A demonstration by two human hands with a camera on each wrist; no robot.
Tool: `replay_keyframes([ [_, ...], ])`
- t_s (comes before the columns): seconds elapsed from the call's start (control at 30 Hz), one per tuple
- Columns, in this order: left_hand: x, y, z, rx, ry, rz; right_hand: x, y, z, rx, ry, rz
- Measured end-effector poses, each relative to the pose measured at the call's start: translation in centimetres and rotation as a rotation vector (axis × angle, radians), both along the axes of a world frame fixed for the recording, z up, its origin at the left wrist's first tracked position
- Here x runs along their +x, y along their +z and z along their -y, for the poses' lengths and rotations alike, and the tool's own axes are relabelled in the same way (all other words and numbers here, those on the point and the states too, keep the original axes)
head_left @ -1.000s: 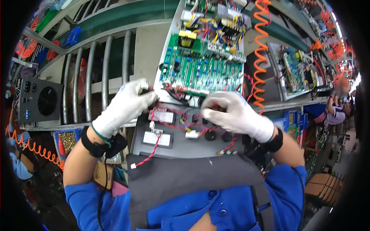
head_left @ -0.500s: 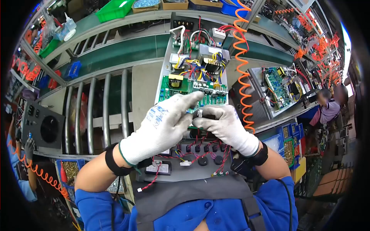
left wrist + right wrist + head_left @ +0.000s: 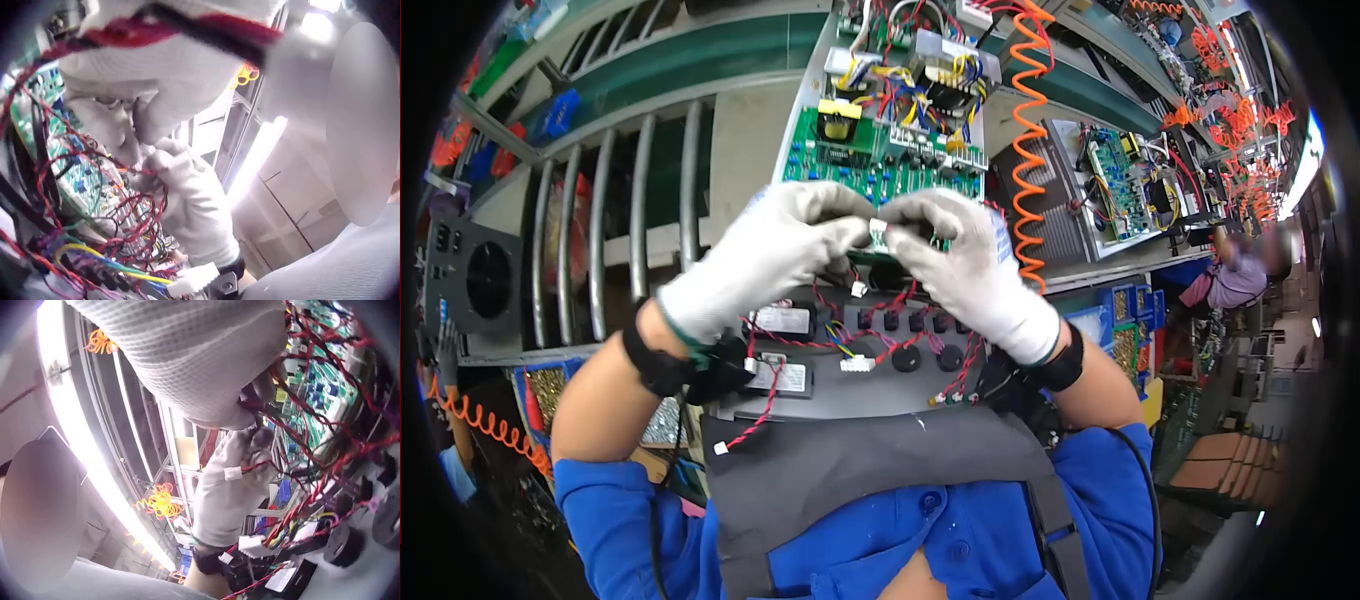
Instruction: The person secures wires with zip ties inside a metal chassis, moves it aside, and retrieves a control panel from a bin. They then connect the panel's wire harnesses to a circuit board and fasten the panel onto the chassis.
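Both gloved hands meet over the near edge of a green circuit board point(image 3: 800, 160). A small white connector point(image 3: 878, 232) sits between the fingertips; the left hand point(image 3: 770, 250) and the right hand point(image 3: 965, 265) both pinch it. Below the left fingers hangs another white plug point(image 3: 859, 289) on red-black wire. In the left wrist view, the right hand point(image 3: 190, 200) meets the left hand point(image 3: 150, 69) behind twisted wires. The right wrist view has the left hand point(image 3: 228, 494) close to the right hand point(image 3: 206, 369), with a white plug point(image 3: 233, 474) dangling in front.
A grey panel point(image 3: 830, 395) with wired black parts and a white plug point(image 3: 858, 365) lies nearest the body. Metal rollers point(image 3: 640, 215) stand at left, and an orange coiled hose point(image 3: 1030, 150) hangs right of the board. Farther right is another open unit point(image 3: 1120, 190).
The hands were apart, then came together over the board. Since half a second ago the left hand has turned, its fingers now curled at the connector. The head view has shifted.
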State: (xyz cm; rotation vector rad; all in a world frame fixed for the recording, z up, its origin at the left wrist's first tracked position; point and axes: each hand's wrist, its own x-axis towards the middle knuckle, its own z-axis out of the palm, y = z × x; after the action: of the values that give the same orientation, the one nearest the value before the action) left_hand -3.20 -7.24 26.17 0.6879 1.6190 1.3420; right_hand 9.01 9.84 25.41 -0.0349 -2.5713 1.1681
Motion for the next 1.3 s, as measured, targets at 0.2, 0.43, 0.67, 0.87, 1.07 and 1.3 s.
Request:
replay_keyframes([
  [0.2,-2.1,-1.5,9.8,-0.222,0.066,-1.301,-1.5,1.2,-4.0,0.801,0.255,0.187],
  [0.43,4.4,-6.7,12.6,-0.261,-0.153,-1.126,-3.6,0.5,-3.9,0.807,0.414,0.558],
  [0.67,4.4,-7.2,12.7,-0.219,-0.104,-1.185,-3.9,1.1,-3.6,0.813,0.41,0.59],
  [0.87,3.8,-7.2,12.6,-0.235,-0.154,-1.193,-3.4,0.3,-3.8,0.915,0.453,0.52],
  [1.07,3.7,-6.9,12.3,-0.225,-0.15,-1.177,-2.9,-1.4,-4.0,0.882,0.469,0.359],
  [1.3,3.4,-6.9,12.7,-0.183,-0.139,-1.09,-2.8,0.7,-6.8,0.065,0.266,0.387],
])
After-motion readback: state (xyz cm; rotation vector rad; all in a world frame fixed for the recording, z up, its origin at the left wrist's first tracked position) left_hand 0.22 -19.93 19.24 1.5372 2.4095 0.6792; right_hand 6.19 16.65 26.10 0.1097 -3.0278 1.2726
